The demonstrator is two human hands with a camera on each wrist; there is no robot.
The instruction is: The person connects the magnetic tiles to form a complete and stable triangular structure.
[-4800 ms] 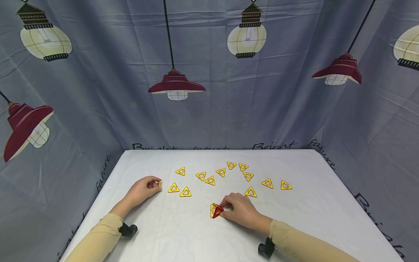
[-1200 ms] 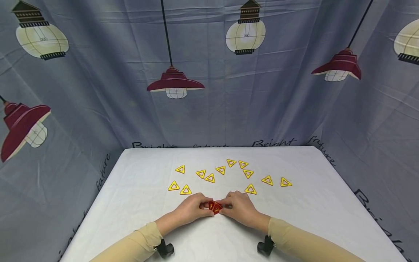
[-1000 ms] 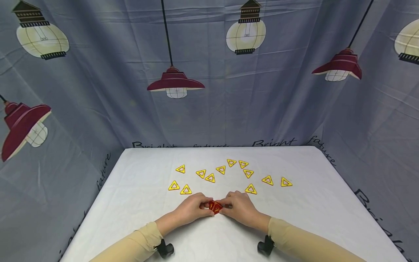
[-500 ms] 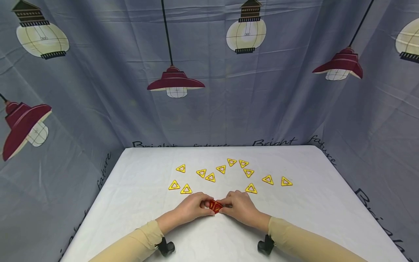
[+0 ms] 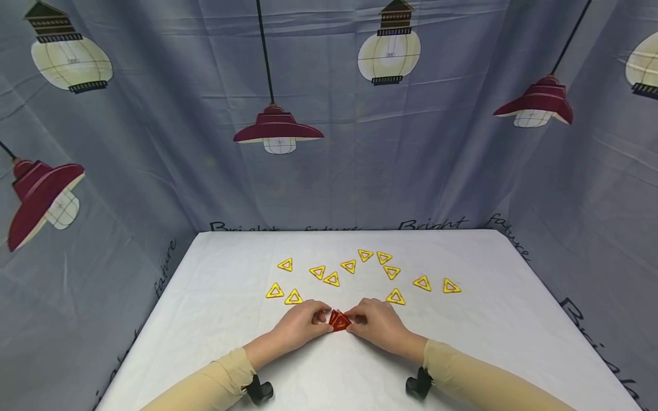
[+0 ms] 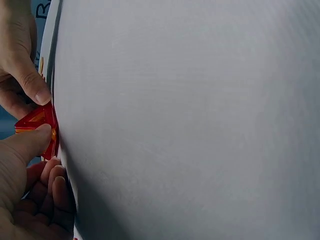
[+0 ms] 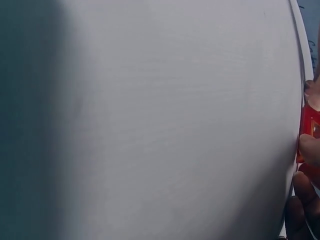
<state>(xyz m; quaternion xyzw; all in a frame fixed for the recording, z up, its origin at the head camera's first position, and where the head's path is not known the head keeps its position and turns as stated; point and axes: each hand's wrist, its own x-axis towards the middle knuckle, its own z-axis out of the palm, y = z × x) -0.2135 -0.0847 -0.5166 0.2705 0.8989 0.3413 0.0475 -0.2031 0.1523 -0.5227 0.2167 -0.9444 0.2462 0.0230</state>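
Observation:
A small cluster of red triangular tiles with yellow showing in them (image 5: 340,321) sits between both hands near the table's middle. My left hand (image 5: 302,324) pinches its left side; in the left wrist view the thumb presses on a red face (image 6: 39,118). From the right, my right hand (image 5: 380,325) pinches the other side with thumb and forefinger. At the right wrist view's edge, its thumb lies over the red tile (image 7: 308,117). The pieces look joined at angles, but the fingers hide how. Closest beyond the hands are a yellow triangle (image 5: 293,297) and another yellow triangle (image 5: 396,297).
Several more yellow hollow triangles lie scattered farther back, such as a far-left triangle (image 5: 285,265) and a far-right triangle (image 5: 452,286). The white table (image 5: 231,251) ends at a grey-blue curtain (image 5: 329,188) printed with lamps. A black wrist camera (image 5: 259,391) hangs under the left sleeve.
My left hand has come from the table's left with a small piece to the tiles in my right hand. Within the last half second the red cluster has turned slightly, showing a different face.

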